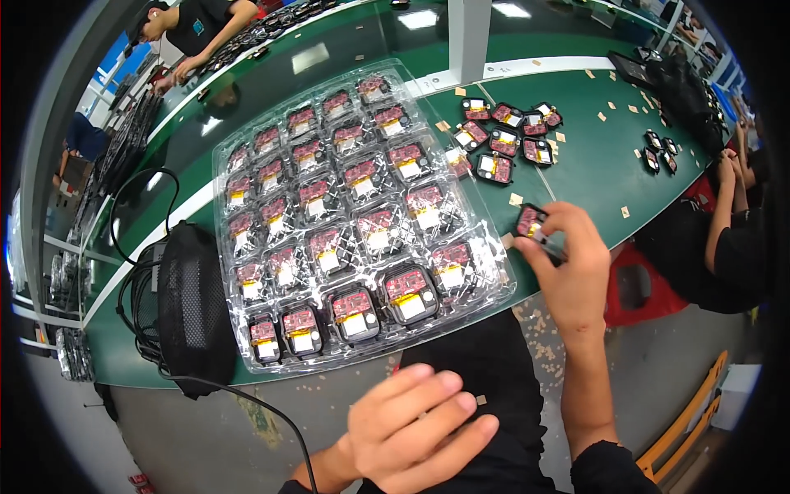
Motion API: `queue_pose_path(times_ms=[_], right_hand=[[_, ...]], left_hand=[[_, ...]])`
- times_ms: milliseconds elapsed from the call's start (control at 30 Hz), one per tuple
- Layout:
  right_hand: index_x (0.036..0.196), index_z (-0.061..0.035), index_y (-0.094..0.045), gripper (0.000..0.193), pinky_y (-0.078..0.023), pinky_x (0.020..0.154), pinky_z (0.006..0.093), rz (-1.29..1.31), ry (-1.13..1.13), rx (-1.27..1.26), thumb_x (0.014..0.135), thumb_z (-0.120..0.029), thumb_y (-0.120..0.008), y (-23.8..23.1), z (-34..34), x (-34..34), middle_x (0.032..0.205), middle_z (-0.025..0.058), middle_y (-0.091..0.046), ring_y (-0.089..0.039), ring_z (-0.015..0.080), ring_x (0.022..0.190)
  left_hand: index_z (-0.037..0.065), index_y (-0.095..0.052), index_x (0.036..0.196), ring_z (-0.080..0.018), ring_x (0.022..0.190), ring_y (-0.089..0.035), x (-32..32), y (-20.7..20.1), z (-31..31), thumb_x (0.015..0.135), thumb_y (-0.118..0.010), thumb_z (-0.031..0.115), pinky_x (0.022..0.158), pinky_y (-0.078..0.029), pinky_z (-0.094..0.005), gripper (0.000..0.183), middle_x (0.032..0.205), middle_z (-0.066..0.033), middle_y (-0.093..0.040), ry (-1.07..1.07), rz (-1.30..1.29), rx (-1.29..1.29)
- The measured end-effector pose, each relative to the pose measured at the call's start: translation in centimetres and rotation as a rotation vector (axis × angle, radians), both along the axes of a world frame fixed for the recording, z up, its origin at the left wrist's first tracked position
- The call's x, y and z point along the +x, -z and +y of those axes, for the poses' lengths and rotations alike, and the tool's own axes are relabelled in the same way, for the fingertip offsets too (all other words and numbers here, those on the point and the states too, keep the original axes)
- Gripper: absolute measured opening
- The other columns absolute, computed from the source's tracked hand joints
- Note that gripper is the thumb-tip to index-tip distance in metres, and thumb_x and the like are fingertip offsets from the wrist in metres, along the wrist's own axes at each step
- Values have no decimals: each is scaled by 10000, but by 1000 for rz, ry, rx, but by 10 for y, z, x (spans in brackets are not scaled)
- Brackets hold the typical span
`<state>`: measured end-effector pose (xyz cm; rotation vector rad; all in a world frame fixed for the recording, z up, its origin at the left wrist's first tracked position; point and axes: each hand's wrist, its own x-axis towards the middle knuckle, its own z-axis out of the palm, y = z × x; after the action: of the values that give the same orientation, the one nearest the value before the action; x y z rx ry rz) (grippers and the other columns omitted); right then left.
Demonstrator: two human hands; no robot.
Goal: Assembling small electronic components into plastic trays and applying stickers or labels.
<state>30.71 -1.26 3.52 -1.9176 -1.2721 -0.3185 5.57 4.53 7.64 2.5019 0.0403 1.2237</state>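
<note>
My right hand [576, 255] pinches a small black-cased circuit module [530, 221] between thumb and fingers, just right of the tray. The module's red board faces up. Below the tray's near edge, over my lap, my left hand [415, 432] is held with its fingers stretched out, and nothing shows in it. A clear plastic tray [247, 362] lies on the green table [568, 185], its pockets filled with rows of similar modules showing red boards, yellow tape and white patches. Beyond my right hand, several loose modules [504, 142] lie in a group.
A black mesh bag [197, 305] with cables sits left of the tray. A white post [467, 41] rises behind. Small tan squares [516, 199] dot the table. More modules [652, 160] lie farther right, near a co-worker's hands [728, 169]. Another person [202, 33] works at far left.
</note>
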Motion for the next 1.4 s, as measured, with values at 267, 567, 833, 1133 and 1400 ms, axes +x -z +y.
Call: queue_pose_path(times_ms=[267, 567, 833, 1133, 1400], right_hand=[[763, -98, -598, 379, -556, 602, 265, 335, -691, -5, 679, -239, -940, -16, -58, -34, 1080, 158, -761, -734, 192, 680], [800, -126, -644, 254, -460, 436, 230, 388, -923, -163, 740, -133, -891, -21, -70, -51, 1100, 128, -752, -640, 149, 537], [1121, -43, -718, 432, -484, 540, 295, 329, -447, -236, 728, -80, -894, -16, -75, -71, 990, 100, -556, -557, 189, 652], [1100, -41, -763, 380, -403, 468, 258, -86, -371, -146, 731, -45, -853, -2, -72, -89, 871, 30, -575, -507, 128, 566], [1063, -42, -770, 398, -446, 469, 273, 76, -404, -106, 678, -2, -859, -2, -67, -92, 844, 45, -603, -563, 146, 557]], left_hand=[[-66, -508, 1392, -187, 1018, -627, 9, 53, -35, 1007, -579, 548, 792, -528, -307, 728, 1198, -121, -610, 521, 14, -1856], [-36, -486, 1405, -142, 1086, -602, -4, 73, -19, 932, -712, 555, 871, -510, -287, 790, 1270, -90, -597, 795, 239, -2075], [28, -487, 1348, -368, 1324, -566, -6, 80, -30, 847, -852, 139, 1062, -543, -472, 630, 1348, -183, -534, 475, -300, -1915], [68, -506, 1295, -375, 1256, -615, -6, 71, -39, 789, -900, 168, 1025, -565, -501, 649, 1310, -203, -551, 307, -302, -1793], [39, -513, 1327, -352, 1338, -553, -12, 77, -37, 811, -835, -28, 1140, -465, -467, 611, 1417, -196, -499, 451, -318, -1776]])
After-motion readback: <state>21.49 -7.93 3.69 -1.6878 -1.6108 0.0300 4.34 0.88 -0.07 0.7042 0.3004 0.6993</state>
